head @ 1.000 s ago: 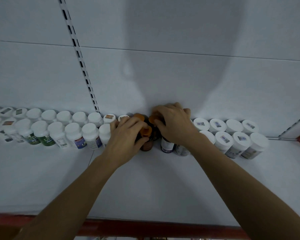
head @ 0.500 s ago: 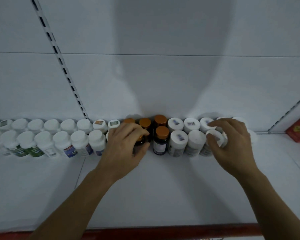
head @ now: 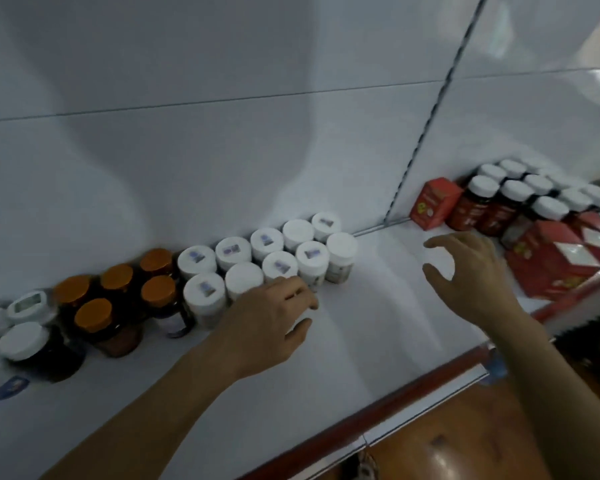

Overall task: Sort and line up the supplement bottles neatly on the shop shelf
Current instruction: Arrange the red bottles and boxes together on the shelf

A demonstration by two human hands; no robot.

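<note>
Head view only. White metal shelf (head: 371, 327) with a red front edge strip (head: 406, 389). The supplement bottles stand at the back, against the white back panel (head: 222, 150). White plastic bottles with white screw caps (head: 274, 252) sit in two tight rows, caps touching, lines straight. Left of them, dark amber bottles with orange caps (head: 118, 296) are grouped but staggered, with the front ones off line. Further left, more white-capped bottles (head: 23, 327), too blurred to judge. Left hand (head: 267, 327): fingers rest against the front of the white row, thumb apart, not wrapped round any bottle as far as I can see. Right hand (head: 471, 275): hovering over bare shelf between the white block and the red cardboard boxes (head: 551, 261), fingers spread in a loose C, grasping nothing. Past the slotted upright (head: 426, 116), dark red bottles with white caps (head: 492, 199) stand in rows, with the boxes loose and tilted in front. My read: white block done, orange group needs squaring, right bay untouched and likely next. Roughly halfway.
</note>
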